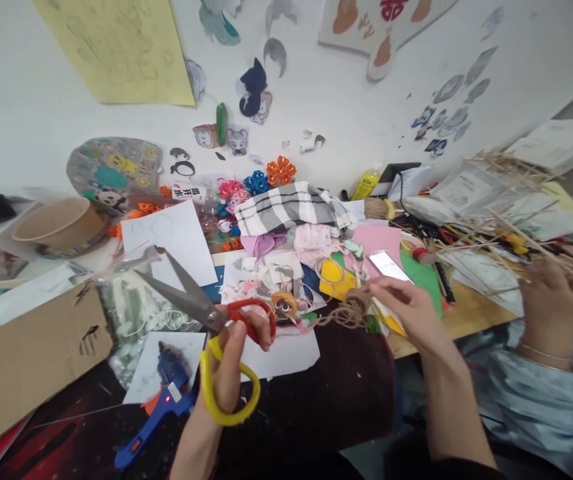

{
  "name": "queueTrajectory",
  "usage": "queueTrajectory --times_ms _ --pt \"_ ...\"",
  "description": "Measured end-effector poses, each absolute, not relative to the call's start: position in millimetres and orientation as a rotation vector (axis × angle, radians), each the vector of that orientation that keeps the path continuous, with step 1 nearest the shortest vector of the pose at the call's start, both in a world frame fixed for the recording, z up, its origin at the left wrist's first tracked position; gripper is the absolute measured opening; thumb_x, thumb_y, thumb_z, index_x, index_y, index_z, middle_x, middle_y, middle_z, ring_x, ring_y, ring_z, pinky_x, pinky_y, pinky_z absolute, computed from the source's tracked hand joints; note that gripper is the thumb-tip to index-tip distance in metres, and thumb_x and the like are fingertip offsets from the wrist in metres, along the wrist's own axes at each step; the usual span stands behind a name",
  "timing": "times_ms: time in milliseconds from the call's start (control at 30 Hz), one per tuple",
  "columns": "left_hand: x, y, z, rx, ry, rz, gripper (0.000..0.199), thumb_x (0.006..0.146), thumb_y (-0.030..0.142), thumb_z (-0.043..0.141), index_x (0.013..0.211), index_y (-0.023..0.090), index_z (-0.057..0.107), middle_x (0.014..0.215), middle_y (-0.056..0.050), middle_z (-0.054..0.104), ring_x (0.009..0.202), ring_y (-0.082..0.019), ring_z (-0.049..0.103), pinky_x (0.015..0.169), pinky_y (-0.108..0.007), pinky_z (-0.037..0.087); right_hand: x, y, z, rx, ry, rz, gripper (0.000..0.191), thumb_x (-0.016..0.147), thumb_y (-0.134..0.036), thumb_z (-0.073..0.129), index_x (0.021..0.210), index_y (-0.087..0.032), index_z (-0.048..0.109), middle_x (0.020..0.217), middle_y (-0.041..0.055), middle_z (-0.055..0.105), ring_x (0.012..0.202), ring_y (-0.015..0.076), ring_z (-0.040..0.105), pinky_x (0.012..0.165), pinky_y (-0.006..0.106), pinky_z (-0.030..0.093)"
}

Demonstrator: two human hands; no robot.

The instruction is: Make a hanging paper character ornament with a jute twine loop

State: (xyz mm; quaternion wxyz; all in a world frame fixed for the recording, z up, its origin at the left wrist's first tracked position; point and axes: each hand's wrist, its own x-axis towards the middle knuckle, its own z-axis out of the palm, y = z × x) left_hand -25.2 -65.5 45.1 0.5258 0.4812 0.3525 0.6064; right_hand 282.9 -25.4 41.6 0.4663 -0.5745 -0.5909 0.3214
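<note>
A pair of scissors (pixel 186 293) with one red and one yellow handle is in my left hand (pixel 234 360), its blades apart and pointing up to the left. My fingers go through both handle loops. My right hand (pixel 409 310) pinches strands at the top of a tangled bundle of brown twine (pixel 354 310), over the middle of the desk. Beside the twine lie a yellow piece (pixel 335 279) with a ring on it and a phone (pixel 387 265) with a lit screen. Paper and fabric scraps (pixel 271 277) lie between my hands.
A blue glue gun (pixel 159 417) lies front left near cardboard (pixel 31 367). Behind are a checked cloth (pixel 291 208), crocheted flowers (pixel 256 183) and a brown bowl (pixel 59 223). At right, another person's hand (pixel 554 300) is by thin sticks (pixel 521 237).
</note>
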Motion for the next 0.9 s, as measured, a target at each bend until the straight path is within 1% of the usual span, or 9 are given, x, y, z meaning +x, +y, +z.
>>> queueTrajectory --times_ms 100,200,333,433,567,633,767,833,900 --pt "-10.5 -79.0 30.1 1.115 0.871 1.310 0.027 0.101 0.040 0.045 0.086 0.020 0.053 0.071 -0.002 0.061 0.068 -0.017 0.059 0.069 -0.033 0.047 293.3 -19.6 66.6 -1.212 -1.341 1.071 0.031 0.089 -0.044 0.066 0.069 -0.020 0.067 0.076 0.0047 0.065 0.078 0.0206 0.062 0.077 0.034 0.049" --pt "6.5 -91.1 16.0 1.087 0.964 1.121 0.030 0.098 0.049 0.047 0.090 0.020 0.050 0.073 -0.004 0.066 0.065 -0.018 0.062 0.066 -0.033 0.049 295.5 -12.1 72.3 -1.192 -1.306 1.051 0.041 0.087 -0.049 0.067 0.058 -0.020 0.061 0.065 0.0016 0.055 0.071 0.0182 0.056 0.074 0.032 0.048" --pt "19.4 -100.1 1.3 1.073 1.328 1.060 0.029 0.091 0.050 0.054 0.092 0.024 0.042 0.081 -0.005 0.074 0.072 -0.022 0.068 0.073 -0.036 0.051 293.8 -7.9 70.5 -1.278 -1.318 0.933 0.018 0.079 -0.040 0.078 0.085 -0.022 0.076 0.084 0.0035 0.067 0.081 0.0189 0.060 0.079 0.030 0.047" --pt "19.6 -105.2 -3.9 1.192 1.515 0.992 0.025 0.087 0.041 0.056 0.091 0.026 0.037 0.100 -0.008 0.078 0.082 -0.025 0.073 0.078 -0.038 0.052 293.4 -9.8 78.1 -1.301 -1.460 0.893 0.033 0.083 -0.041 0.075 0.113 -0.027 0.074 0.091 0.0038 0.068 0.084 0.0198 0.061 0.078 0.031 0.049" --pt "11.8 -112.8 -3.0 1.353 1.493 0.894 0.024 0.086 0.042 0.054 0.094 0.027 0.037 0.116 -0.010 0.076 0.089 -0.027 0.074 0.077 -0.039 0.056 298.2 -14.4 88.1 -1.330 -1.642 1.032 0.056 0.093 -0.046 0.062 0.145 -0.027 0.051 0.064 -0.0024 0.058 0.057 0.0145 0.051 0.059 0.028 0.046" --pt "5.9 -116.4 -1.8 1.356 1.478 0.871 0.025 0.086 0.046 0.054 0.093 0.027 0.039 0.120 -0.010 0.074 0.099 -0.028 0.074 0.079 -0.038 0.057 303.1 -18.1 87.7 -1.347 -1.695 1.121 0.062 0.095 -0.047 0.059 0.150 -0.027 0.042 0.066 -0.0013 0.063 0.054 0.0144 0.053 0.056 0.028 0.046" --pt "-8.5 -122.9 -2.3 1.184 1.396 0.894 0.035 0.085 0.058 0.058 0.095 0.026 0.046 0.116 -0.014 0.075 0.106 -0.031 0.072 0.087 -0.040 0.056 315.1 -28.8 82.6 -1.371 -1.742 1.178 0.065 0.094 -0.050 0.059 0.151 -0.025 0.041 0.076 0.0039 0.072 0.067 0.0203 0.067 0.065 0.032 0.052" --pt "-16.9 -124.8 -3.3 1.070 1.352 0.958 0.039 0.086 0.061 0.059 0.099 0.025 0.051 0.113 -0.017 0.075 0.102 -0.032 0.073 0.087 -0.041 0.057 321.5 -33.0 81.4 -1.346 -1.663 1.140 0.064 0.093 -0.053 0.058 0.148 -0.024 0.044 0.068 0.0023 0.070 0.064 0.0217 0.067 0.065 0.035 0.052" --pt "-24.8 -124.6 -3.8 0.999 1.358 1.049 0.039 0.085 0.059 0.062 0.100 0.024 0.054 0.113 -0.017 0.076 0.098 -0.033 0.074 0.083 -0.042 0.057 327.4 -34.5 80.7 -1.279 -1.516 1.057 0.056 0.091 -0.056 0.061 0.136 -0.023 0.057 0.052 -0.0016 0.059 0.057 0.0225 0.064 0.062 0.036 0.050"
